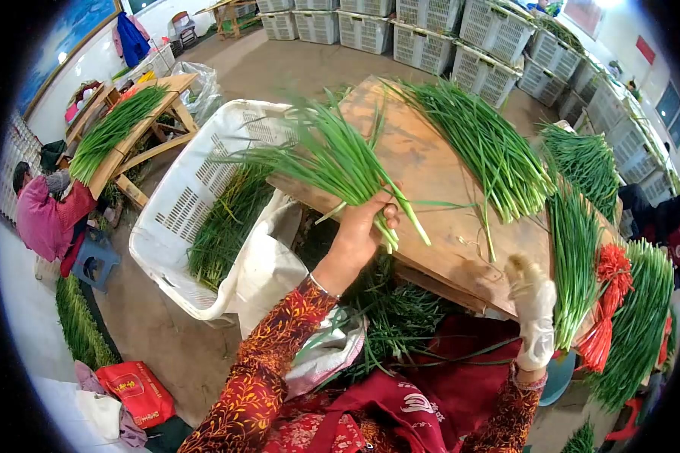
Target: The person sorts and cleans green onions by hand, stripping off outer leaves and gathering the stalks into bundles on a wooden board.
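Observation:
My left hand (357, 232) is closed around a loose bunch of garlic chives (329, 155), held above the near left part of a wooden board (400, 151). The leaves point up and left, blurred at their tips, and the pale stem ends stick out below my fist. My right hand (531, 306), in a whitish glove, is over the board's near edge, its fingers smeared by motion. Just right of it lies a row of chives (573, 257), beside a bunch of red plastic ties (612, 279). A larger pile of chives (480, 143) rests along the board's far right side.
A white plastic crate (147, 234) with chives inside stands left of the board. More chives (389, 309) lie below the near edge. At far left, a person (49, 219) sits by another chive-laden bench (132, 143). Stacked white crates (423, 49) line the back.

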Action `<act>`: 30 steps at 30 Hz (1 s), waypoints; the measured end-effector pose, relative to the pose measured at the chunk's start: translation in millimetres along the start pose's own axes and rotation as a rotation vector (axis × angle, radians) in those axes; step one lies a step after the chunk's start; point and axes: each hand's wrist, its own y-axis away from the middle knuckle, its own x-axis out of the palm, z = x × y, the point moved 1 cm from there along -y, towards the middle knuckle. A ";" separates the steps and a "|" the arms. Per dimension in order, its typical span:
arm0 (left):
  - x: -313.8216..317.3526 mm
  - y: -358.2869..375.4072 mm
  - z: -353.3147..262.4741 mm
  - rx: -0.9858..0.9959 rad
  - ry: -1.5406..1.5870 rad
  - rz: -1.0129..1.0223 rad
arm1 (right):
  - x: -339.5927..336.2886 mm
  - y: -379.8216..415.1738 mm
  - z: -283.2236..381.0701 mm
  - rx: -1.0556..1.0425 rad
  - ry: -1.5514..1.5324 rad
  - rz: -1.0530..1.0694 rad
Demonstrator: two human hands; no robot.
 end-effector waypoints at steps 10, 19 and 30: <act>-6.7 30.1 46.8 -0.179 -0.201 0.031 | 62.0 6.6 77.2 -0.234 -0.405 0.352; -25.6 17.3 13.1 0.016 -0.376 -0.044 | 42.3 -42.7 1.0 -0.228 0.020 -0.017; 9.0 5.9 -72.7 0.454 -0.033 0.147 | 37.9 1.7 37.4 -0.624 -0.090 0.675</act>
